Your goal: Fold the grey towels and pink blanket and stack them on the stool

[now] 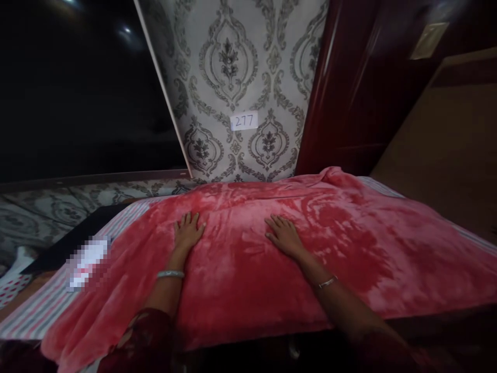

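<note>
A striped sheet [46, 305] is showing at the bed's edge, out beyond the left hand [189, 231], where the pink blanket [240, 269] is stopping short. That left hand is lying palm down on the plush blanket, fingers spread and gripping nothing, apparently pressing the pile flat. Just beside it, the right hand [283, 235] is resting the same way, fingers loosely fanned. The blanket is lying under both palms, its long axis running left to right across the bed, far edge bunching toward the patterned wall [233, 62] ahead of the fingertips.
</note>
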The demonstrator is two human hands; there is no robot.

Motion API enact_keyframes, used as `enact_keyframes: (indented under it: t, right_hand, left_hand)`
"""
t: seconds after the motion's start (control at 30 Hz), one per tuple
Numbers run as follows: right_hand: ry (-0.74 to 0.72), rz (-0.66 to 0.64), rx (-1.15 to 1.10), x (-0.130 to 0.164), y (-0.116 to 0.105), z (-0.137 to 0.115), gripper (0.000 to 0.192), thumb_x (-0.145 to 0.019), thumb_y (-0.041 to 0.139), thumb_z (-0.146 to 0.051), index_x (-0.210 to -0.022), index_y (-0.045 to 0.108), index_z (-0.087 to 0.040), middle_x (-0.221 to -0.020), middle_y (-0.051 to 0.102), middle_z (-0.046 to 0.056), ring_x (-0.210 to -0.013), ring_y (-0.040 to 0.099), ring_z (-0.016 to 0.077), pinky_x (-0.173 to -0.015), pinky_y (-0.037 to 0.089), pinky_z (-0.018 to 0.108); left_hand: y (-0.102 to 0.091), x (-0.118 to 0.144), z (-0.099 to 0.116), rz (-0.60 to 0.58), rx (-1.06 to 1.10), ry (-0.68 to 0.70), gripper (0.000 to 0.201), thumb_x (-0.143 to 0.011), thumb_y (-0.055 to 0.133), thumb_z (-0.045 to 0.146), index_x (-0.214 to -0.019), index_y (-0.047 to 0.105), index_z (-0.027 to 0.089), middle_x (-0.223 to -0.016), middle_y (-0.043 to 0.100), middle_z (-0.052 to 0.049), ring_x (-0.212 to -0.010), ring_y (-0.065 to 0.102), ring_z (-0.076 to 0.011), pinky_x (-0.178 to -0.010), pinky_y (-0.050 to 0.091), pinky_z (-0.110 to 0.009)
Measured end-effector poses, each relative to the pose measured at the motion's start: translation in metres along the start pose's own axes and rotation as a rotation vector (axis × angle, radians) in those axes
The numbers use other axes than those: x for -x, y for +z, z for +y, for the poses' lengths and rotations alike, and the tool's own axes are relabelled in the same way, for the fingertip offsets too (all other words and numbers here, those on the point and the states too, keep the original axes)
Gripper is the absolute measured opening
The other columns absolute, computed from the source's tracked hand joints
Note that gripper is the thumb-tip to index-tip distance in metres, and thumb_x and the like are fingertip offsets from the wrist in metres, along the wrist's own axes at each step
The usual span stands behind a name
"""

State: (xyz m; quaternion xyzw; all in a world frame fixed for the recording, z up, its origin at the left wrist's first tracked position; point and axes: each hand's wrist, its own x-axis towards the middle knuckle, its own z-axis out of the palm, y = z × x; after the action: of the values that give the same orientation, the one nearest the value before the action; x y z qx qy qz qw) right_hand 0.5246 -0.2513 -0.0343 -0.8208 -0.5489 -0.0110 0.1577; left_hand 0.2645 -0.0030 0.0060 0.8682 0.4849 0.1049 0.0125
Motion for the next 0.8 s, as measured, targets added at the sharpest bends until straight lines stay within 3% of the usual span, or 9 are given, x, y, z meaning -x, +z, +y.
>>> enact_keyframes:
  t: [0.1,0.17,0.27,0.37,0.5,0.67,0.8]
  right_hand:
    - [-0.020,0.039,-0.177,-0.011,-0.007,0.017,0.055,-0.091,0.063,-0.032,-0.144,0.057,-0.019,-0.152,0.051,0.015,-0.141,0.046,0.0313,-0.116,0.033,0.049]
    - [-0.016,0.101,-0.274,-0.021,-0.018,0.035,0.045,-0.089,0.063,-0.026,-0.133,0.065,-0.018,-0.139,0.063,0.015,-0.127,0.058,0.0284,-0.108,0.043,0.042]
    - [0.028,0.171,-0.305,-0.037,-0.036,0.063,0.029,-0.088,0.059,-0.020,-0.114,0.073,-0.018,-0.118,0.073,0.013,-0.105,0.068,0.0253,-0.092,0.051,0.036]
    - [0.027,0.194,-0.322,-0.050,-0.046,0.081,0.017,-0.081,0.063,-0.014,-0.093,0.074,-0.019,-0.096,0.076,0.008,-0.087,0.068,0.0212,-0.077,0.051,0.029]
    - [-0.022,0.189,-0.354,-0.055,-0.040,0.094,0.010,-0.077,0.064,-0.013,-0.083,0.071,-0.018,-0.081,0.072,0.002,-0.070,0.062,0.0155,-0.064,0.047,0.024]
    - [-0.066,0.206,-0.364,-0.047,-0.019,0.103,0.008,-0.076,0.069,-0.014,-0.084,0.069,-0.018,-0.082,0.069,0.002,-0.074,0.061,0.0156,-0.069,0.047,0.025]
    - [-0.080,0.233,-0.332,-0.045,-0.011,0.103,0.011,-0.079,0.064,-0.009,-0.077,0.065,-0.019,-0.082,0.067,0.003,-0.079,0.060,0.0172,-0.076,0.045,0.028]
  left_hand:
    - [-0.006,-0.005,0.002,0.044,0.094,-0.007,0.065,-0.092,0.046,0.050,-0.150,0.048,0.019,-0.160,0.041,-0.016,-0.145,0.038,-0.0371,-0.114,0.035,-0.058]
    - [-0.009,-0.012,0.013,0.049,0.239,0.074,0.054,-0.087,0.056,0.044,-0.133,0.063,0.016,-0.143,0.058,-0.019,-0.132,0.052,-0.0358,-0.108,0.042,-0.051]
    - [-0.008,-0.027,0.047,-0.052,0.475,0.286,0.023,-0.081,0.060,0.033,-0.091,0.073,0.016,-0.099,0.073,-0.012,-0.098,0.065,-0.0272,-0.092,0.050,-0.039]
    - [0.000,-0.041,0.089,-0.152,0.596,0.423,0.013,-0.078,0.062,0.027,-0.075,0.070,0.016,-0.078,0.070,-0.003,-0.077,0.064,-0.0184,-0.076,0.050,-0.029]
    - [0.017,-0.045,0.122,-0.175,0.692,0.506,0.010,-0.077,0.065,0.025,-0.074,0.067,0.015,-0.074,0.067,-0.001,-0.071,0.060,-0.0155,-0.068,0.048,-0.026]
    - [0.036,-0.036,0.119,-0.120,0.686,0.552,0.004,-0.076,0.066,0.018,-0.073,0.064,0.018,-0.079,0.065,-0.002,-0.078,0.058,-0.0169,-0.081,0.047,-0.031]
    - [0.040,-0.035,0.117,-0.086,0.574,0.609,0.009,-0.080,0.061,0.014,-0.072,0.061,0.020,-0.081,0.065,-0.004,-0.082,0.058,-0.0196,-0.082,0.047,-0.034]
